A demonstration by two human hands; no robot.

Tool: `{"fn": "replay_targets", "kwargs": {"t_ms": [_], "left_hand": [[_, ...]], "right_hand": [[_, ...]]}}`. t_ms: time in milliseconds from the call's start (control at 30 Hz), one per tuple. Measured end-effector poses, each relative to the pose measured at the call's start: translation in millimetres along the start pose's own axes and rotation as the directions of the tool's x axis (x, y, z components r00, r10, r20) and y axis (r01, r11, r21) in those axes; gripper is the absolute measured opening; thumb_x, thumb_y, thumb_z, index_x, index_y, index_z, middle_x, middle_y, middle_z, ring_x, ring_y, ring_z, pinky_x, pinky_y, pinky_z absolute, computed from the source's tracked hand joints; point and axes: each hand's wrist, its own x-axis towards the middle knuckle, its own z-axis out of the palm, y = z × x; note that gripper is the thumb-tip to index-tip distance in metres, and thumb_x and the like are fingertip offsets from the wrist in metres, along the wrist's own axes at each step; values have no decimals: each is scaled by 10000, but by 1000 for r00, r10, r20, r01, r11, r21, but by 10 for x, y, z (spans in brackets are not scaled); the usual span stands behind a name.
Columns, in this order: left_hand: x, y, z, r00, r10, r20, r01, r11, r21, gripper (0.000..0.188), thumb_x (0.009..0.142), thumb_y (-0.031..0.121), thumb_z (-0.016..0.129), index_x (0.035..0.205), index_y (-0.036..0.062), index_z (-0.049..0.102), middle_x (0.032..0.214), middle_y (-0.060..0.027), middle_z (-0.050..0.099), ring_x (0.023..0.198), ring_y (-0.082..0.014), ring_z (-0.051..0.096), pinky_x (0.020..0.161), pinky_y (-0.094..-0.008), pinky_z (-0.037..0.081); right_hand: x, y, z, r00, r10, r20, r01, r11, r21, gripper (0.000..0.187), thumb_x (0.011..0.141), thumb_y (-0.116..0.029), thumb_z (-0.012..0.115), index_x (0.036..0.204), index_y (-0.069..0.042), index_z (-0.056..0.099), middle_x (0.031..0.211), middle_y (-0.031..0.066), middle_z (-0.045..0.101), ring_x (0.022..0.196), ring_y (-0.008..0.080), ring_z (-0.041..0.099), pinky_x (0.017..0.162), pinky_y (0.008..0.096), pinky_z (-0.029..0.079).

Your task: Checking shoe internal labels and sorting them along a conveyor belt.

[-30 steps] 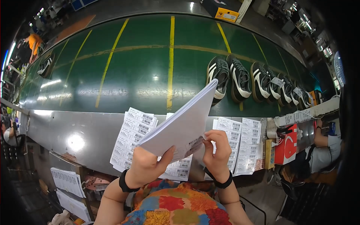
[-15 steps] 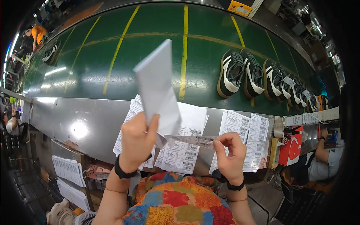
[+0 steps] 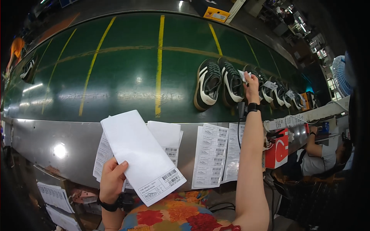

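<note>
Left hand (image 3: 111,181) clenched on a white label sheet (image 3: 140,156), raised over the steel ledge (image 3: 50,134). Right hand (image 3: 251,85) pinches a small white label (image 3: 242,76) at dark sneakers (image 3: 231,82) near the green belt's (image 3: 127,77) edge; open belt leftward.

Two bare forearms, no sleeves visible below the elbow. Left hand (image 3: 111,181): black wristband or watch strap just below the fingers (image 3: 120,166), snug at the wrist, thick and dark. Right hand (image 3: 251,85): black watch with square dark face on the wrist, just below the fingers, band narrow. Torso at lower edge: bright patterned garment (image 3: 173,217), orange ground with large red flower shapes, teal and yellow patches, a little dark blue. No gloves, no rings discernible. Nails too small to tell.
</note>
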Motion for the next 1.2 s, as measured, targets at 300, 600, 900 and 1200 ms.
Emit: {"fn": "replay_targets", "kwargs": {"t_ms": [300, 600, 900, 1200], "left_hand": [[187, -186, 421, 991, 19, 132, -38, 989, 142, 246, 956, 128, 651, 1085, -82, 663, 937, -95, 702, 805, -105, 645, 693, -246, 530], [201, -376, 803, 969, 230, 88, -245, 939, 243, 158, 891, 67, 729, 908, -84, 687, 776, -35, 679, 672, -28, 555, 557, -192, 429], [216, -377, 822, 894, -119, 432, -18, 954, 300, 183, 831, 112, 797, 889, -24, 690, 752, -11, 677, 694, -42, 606, 604, -199, 481], [397, -190, 769, 973, 52, 225, -82, 988, 128, 198, 914, 47, 682, 1062, -37, 580, 955, -65, 674, 848, -99, 649, 698, -234, 526]], "right_hand": [[-141, -170, 20, 922, -261, -285, -72, 608, -791, 1055, 622, -507, 891, 1398, -18, 370, 1382, 265, 441, 1301, 408, 392, 1117, 485, 278], [-3205, -862, 636, 804, -76, 589, 375, 834, -404, 1032, 714, -349, 875, 1476, -4, 271, 1452, 235, 384, 1318, 339, 443, 1058, 441, 402], [-4251, -410, 665, 792, 145, 593, -198, 980, 26, 1332, 582, -198, 929, 1531, -29, 9, 1493, 223, 263, 1407, 342, 309, 1147, 474, 271], [-4194, -308, 365, 772, 297, 562, -574, 707, 414, 1118, 649, -352, 813, 1518, -11, 198, 1434, 172, 428, 1309, 282, 469, 1086, 392, 390]]}}
